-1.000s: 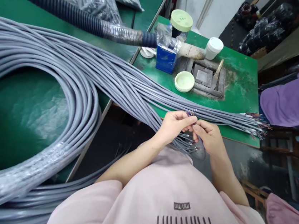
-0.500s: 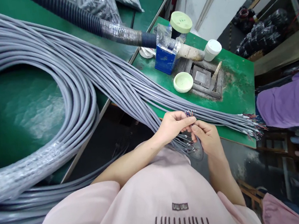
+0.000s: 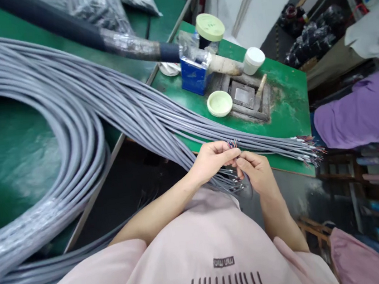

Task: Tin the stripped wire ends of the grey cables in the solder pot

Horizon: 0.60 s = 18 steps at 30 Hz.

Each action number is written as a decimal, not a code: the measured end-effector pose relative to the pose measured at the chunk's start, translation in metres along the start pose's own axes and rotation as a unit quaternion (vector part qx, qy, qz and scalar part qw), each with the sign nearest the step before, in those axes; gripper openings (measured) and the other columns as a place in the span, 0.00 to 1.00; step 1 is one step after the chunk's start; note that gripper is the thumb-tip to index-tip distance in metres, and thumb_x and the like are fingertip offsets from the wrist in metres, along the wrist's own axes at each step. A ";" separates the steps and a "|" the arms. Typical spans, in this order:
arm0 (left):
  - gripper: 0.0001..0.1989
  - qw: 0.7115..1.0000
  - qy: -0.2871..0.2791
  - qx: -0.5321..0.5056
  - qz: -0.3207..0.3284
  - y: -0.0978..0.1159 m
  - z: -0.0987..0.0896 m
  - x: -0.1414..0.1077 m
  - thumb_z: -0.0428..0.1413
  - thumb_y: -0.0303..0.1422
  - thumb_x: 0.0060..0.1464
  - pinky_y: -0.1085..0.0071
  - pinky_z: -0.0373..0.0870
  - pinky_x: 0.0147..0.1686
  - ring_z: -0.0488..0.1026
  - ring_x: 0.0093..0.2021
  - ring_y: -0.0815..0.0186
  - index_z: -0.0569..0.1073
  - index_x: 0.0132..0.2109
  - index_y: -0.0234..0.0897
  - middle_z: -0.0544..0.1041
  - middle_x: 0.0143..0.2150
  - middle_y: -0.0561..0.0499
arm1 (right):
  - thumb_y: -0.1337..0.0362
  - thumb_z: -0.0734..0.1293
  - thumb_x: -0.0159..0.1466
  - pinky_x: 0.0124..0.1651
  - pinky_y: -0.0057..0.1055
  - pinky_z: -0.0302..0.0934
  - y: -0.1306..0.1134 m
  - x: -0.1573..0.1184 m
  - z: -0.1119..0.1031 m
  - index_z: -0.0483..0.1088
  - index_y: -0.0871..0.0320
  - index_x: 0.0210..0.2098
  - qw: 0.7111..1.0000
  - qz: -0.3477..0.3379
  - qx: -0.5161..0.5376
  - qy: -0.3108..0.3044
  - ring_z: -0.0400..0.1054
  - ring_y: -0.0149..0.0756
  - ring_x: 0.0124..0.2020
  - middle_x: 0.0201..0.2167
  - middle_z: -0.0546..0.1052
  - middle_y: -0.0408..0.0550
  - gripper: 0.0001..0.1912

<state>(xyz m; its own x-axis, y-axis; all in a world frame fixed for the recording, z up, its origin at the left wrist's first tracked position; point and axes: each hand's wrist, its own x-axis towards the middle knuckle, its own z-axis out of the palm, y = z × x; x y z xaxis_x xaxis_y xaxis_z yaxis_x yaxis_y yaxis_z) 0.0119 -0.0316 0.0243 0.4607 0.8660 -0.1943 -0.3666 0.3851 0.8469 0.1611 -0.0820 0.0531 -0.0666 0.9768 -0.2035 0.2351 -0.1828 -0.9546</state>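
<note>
Close in front of my body, my left hand (image 3: 214, 159) pinches the thin coloured wires (image 3: 232, 144) at the end of one grey cable. Right beside it, my right hand (image 3: 254, 169) is closed on the same grey cable (image 3: 247, 184), which hangs in a curve below the fingers. The fingertips of both hands nearly meet. Other stripped cable ends (image 3: 233, 182) hang just under my hands. Behind them a thick bundle of grey cables (image 3: 208, 124) runs across the green table (image 3: 291, 103), its stripped ends (image 3: 308, 149) fanned out at the right.
A blue box (image 3: 194, 75) with a black hose (image 3: 130, 46), a pale green dish (image 3: 220, 103), a white jar (image 3: 254, 60) and a sooty metal tray (image 3: 251, 114) with a brush are on the table. A person in purple (image 3: 360, 113) is at the right.
The whole scene has shifted left in the view as the camera turned. Both hands keep their hold on the cable, with little change between them.
</note>
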 end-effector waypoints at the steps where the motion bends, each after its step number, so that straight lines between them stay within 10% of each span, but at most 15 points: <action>1: 0.13 1.000 -0.018 0.018 0.003 0.000 0.000 0.001 0.63 0.40 0.49 0.76 0.65 0.27 0.68 0.23 0.73 0.74 0.28 0.33 0.74 0.22 0.54 | 0.55 0.65 0.63 0.23 0.24 0.56 0.000 -0.006 -0.004 0.71 0.59 0.28 1.000 0.004 0.003 0.010 0.60 0.26 0.17 0.16 0.69 0.38 0.14; 6: 0.13 0.955 -0.050 0.261 0.134 0.000 0.006 0.014 0.61 0.40 0.52 0.68 0.69 0.36 0.73 0.32 0.65 0.79 0.40 0.35 0.79 0.31 0.49 | 0.53 0.63 0.64 0.25 0.25 0.59 0.022 -0.059 -0.044 0.72 0.58 0.31 0.989 0.055 -0.008 0.135 0.65 0.29 0.19 0.19 0.72 0.41 0.15; 9: 0.13 0.843 -0.068 0.458 0.272 0.000 0.015 0.029 0.58 0.39 0.56 0.62 0.66 0.45 0.72 0.42 0.60 0.78 0.44 0.35 0.80 0.40 0.45 | 0.51 0.61 0.65 0.29 0.28 0.62 0.051 -0.098 -0.076 0.72 0.58 0.29 0.955 0.137 -0.156 0.211 0.70 0.33 0.23 0.21 0.75 0.45 0.18; 13: 0.20 0.701 -0.078 0.646 0.292 -0.005 0.029 0.053 0.57 0.39 0.56 0.57 0.62 0.46 0.67 0.50 0.52 0.73 0.54 0.36 0.75 0.51 0.40 | 0.52 0.64 0.62 0.31 0.29 0.62 0.085 -0.128 -0.093 0.71 0.57 0.24 0.886 0.247 -0.334 0.207 0.72 0.37 0.26 0.20 0.75 0.47 0.17; 18: 0.17 0.638 -0.110 0.710 0.275 -0.015 0.041 0.080 0.59 0.37 0.52 0.59 0.64 0.43 0.68 0.46 0.52 0.75 0.48 0.34 0.75 0.44 0.42 | 0.53 0.63 0.64 0.30 0.27 0.66 0.090 -0.110 -0.066 0.74 0.58 0.36 0.963 0.205 -0.145 0.099 0.74 0.33 0.25 0.26 0.78 0.46 0.15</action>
<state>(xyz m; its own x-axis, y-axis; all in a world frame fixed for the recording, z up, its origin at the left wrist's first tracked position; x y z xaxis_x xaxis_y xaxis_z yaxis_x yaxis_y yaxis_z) 0.0880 0.0191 0.0164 0.7384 0.6188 0.2681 0.5083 -0.7719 0.3817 0.2534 -0.1989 0.0035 0.2690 0.8365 -0.4773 0.4650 -0.5468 -0.6963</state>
